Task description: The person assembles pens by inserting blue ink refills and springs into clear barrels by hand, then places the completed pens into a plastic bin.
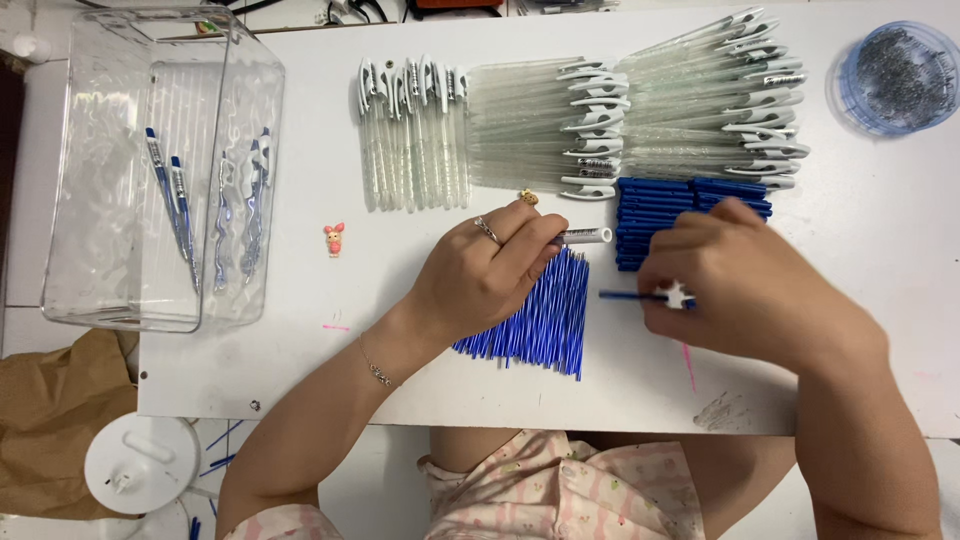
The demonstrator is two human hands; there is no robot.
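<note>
Your left hand (480, 275) is pinching a clear pen barrel (585, 236), fingers closed round it, above the blue refill pile (540, 325). Your right hand (745, 290) is gripping 1 blue refill (630, 295), just off the worktop (880, 300).

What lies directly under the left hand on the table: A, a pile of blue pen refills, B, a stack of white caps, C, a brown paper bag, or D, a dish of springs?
A: the left hand, holding a clear pen barrel, rests over the fanned blue refills.
</note>
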